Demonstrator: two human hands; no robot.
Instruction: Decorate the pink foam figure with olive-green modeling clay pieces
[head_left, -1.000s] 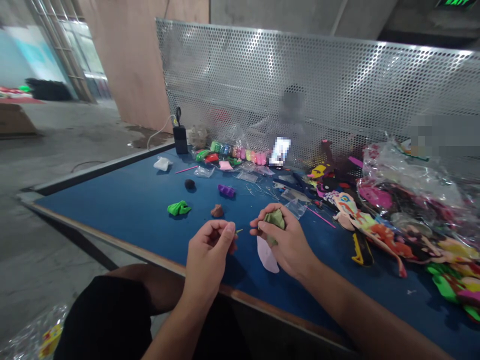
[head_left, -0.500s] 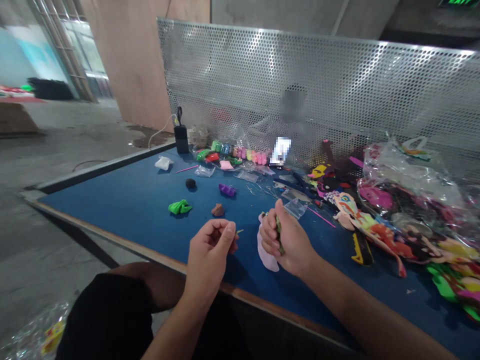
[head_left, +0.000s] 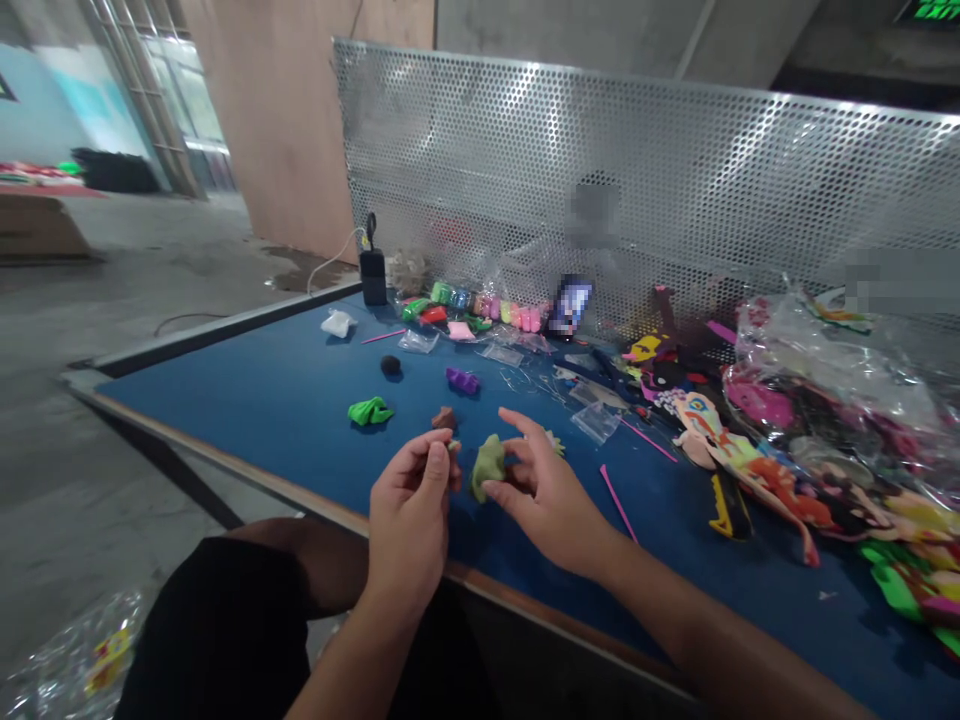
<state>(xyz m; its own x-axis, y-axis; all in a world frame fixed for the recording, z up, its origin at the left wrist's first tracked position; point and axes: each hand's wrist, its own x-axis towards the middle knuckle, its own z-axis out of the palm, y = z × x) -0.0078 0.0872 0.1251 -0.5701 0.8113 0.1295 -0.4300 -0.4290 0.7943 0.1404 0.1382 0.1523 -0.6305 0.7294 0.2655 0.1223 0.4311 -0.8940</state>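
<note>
My left hand point(head_left: 409, 505) is closed in a pinch above the table's near edge. A small yellowish-green bit point(head_left: 454, 446) shows at its fingertips, mostly hidden by them. To its right, my right hand point(head_left: 553, 495) loosely grips a soft olive-green lump of modelling clay point(head_left: 489, 468) between thumb and fingers, its index finger raised. Behind the right hand, a pale flower-like piece point(head_left: 555, 443) partly shows. Just beyond the left fingertips lies a brown clay lump point(head_left: 443, 417). The pink stick point(head_left: 619, 503) rests right of my right hand.
Green point(head_left: 370, 411), black point(head_left: 391, 365) and purple point(head_left: 463, 380) clay lumps lie on the blue table point(head_left: 247, 390). A yellow-black cutter point(head_left: 729, 505) sits near a pile of coloured clay point(head_left: 780, 480) on the right. A phone point(head_left: 568, 305) leans against the perforated metal panel point(head_left: 480, 150).
My right hand has loosened from a fist and moved left, exposing the olive-green clay. The pale purple piece is now out of sight, and the near pink stick shows. My left hand stays pinched.
</note>
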